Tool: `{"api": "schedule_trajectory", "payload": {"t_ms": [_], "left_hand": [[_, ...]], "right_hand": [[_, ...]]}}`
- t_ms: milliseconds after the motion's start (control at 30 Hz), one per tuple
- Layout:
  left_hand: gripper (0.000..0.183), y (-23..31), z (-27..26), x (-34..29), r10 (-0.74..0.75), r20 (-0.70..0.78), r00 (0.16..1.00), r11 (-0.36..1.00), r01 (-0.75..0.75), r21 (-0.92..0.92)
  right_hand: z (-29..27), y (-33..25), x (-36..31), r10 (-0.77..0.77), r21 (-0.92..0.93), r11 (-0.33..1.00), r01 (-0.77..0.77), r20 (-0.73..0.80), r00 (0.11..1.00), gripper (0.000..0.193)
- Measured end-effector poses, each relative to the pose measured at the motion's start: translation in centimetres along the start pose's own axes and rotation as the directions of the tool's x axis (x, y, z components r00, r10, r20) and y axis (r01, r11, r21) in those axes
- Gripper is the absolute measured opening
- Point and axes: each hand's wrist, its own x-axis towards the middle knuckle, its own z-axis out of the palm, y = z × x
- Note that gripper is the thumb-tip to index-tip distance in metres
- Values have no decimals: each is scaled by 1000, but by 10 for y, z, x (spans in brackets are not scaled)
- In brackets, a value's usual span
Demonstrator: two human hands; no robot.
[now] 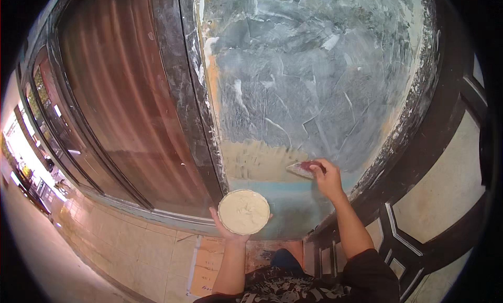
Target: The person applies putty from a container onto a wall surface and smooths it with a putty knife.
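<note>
My left hand (230, 230) holds up a round tub of cream-coloured paste (244, 212) from beneath, its fingers wrapped around the sides. In my right hand (327, 178) is a putty knife (301, 170) with a reddish handle, its blade against the wall. Around the blade lies a beige band of smoothed paste (257, 162). Above that band the wall (309, 104) is grey and streaked with whitish ridges. A pale blue-green strip (293, 208) of wall shows below it.
A dark-framed window with a reddish-brown curtain (120, 93) stands left of the wall. Dark panelled woodwork (440, 182) with pale insets runs down the right. Beside my legs, a flattened cardboard sheet (205, 266) lies on the tiled floor (141, 245).
</note>
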Motion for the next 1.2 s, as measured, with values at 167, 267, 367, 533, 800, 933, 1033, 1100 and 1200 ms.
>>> {"api": "schedule_trajectory", "payload": {"t_ms": [167,267,367,533,800,933,1033,1100,1200], "left_hand": [[95,1,7,-3,-17,20,1000,999,17,-28],[91,2,14,0,21,-22,1000,1000,-21,12],[91,5,26,8,73,-96,993,996,-67,64],[90,9,51,12,76,-49,996,996,-73,51],[91,6,61,9,86,-72,994,994,-80,80],[90,5,61,7,72,-48,996,996,-69,64],[90,4,62,6,72,-41,997,996,-70,55],[90,3,62,5,77,-44,996,995,-75,59],[89,1,61,5,68,-32,997,996,-66,63]], "right_hand": [[-5,-33,-11,-199,93,978,186,162,966,15],[-9,-73,-21,-394,124,919,375,230,890,26],[-13,-102,-23,-646,161,756,635,342,683,30],[-20,-115,-23,-714,115,661,741,400,575,34],[-16,-120,-26,-716,121,658,743,406,568,37],[-12,-121,-29,-722,138,655,743,406,560,37],[-10,-121,-32,-725,142,652,745,405,557,36],[-8,-121,-33,-726,153,654,741,402,558,36],[-7,-117,-36,-727,168,657,735,398,559,41]]}}
